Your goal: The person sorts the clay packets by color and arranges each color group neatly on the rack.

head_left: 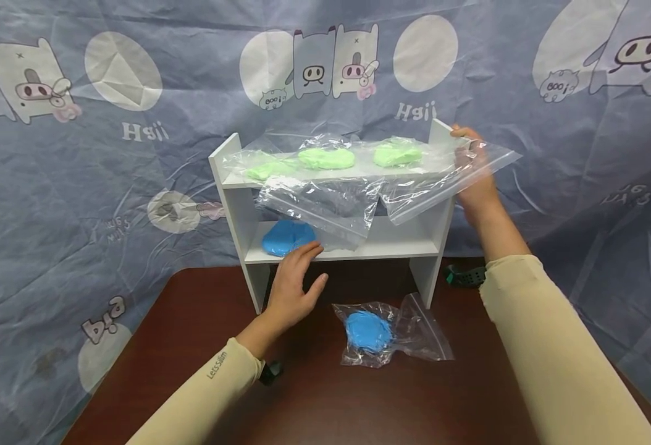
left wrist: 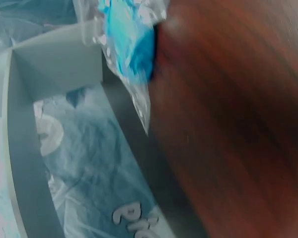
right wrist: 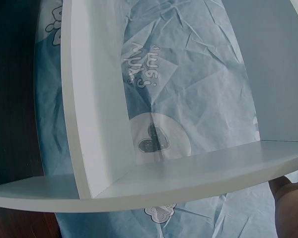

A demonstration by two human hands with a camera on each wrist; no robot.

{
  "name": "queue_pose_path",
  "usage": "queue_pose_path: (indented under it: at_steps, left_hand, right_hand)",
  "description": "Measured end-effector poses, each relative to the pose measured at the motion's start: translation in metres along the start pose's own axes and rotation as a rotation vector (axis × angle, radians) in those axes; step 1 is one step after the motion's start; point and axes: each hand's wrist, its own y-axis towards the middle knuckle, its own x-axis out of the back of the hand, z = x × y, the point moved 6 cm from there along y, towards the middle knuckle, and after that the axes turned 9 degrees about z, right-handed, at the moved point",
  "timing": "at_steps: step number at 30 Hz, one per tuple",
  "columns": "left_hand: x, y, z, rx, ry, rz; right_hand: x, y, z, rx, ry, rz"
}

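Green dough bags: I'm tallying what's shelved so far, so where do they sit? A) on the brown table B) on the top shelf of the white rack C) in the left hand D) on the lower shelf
B: three bags of green dough lie in a row on the top shelf of the white rack; only blue dough sits lower down.

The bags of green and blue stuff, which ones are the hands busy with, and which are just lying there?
Busy with:
right hand holds the rightmost green bag on the top shelf
left hand reaches to the blue bag on the lower shelf

Lying about:
two other green bags
blue bag on the table
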Motion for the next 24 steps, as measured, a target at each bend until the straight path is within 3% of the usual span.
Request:
queue_pose_path:
  at_steps: [4,10,13,16,19,21,24]
  left_hand:
    - [-0.008,-0.005,-0.004,-0.015,-0.011,-0.01]
    - [-0.013,-0.01,-0.015,-0.142,0.015,-0.046]
    - [-0.018,-0.011,-0.022,-0.189,-0.001,-0.024]
    - [-0.029,-0.011,-0.025,-0.19,-0.047,0.068]
    - [-0.046,-0.011,-0.026,-0.147,-0.105,0.225]
    - [-0.06,-0.013,-0.024,-0.09,-0.146,0.348]
    - [-0.081,-0.018,-0.017,0.052,-0.195,0.527]
  right_hand:
    - [0.005,0.003,-0.009,-0.004,-0.007,-0.008]
    - [0.0,-0.001,-0.002,0.004,-0.004,-0.01]
    - [-0.007,-0.004,0.005,0.007,0.007,-0.001]
    - [-0.01,-0.004,0.007,0.011,0.005,0.005]
    - [-0.008,-0.002,0.004,0.025,-0.01,-0.002]
    - [-0.005,0.0,0.0,0.027,-0.017,-0.01]
    - [0.001,0.002,-0.006,0.029,-0.013,-0.023]
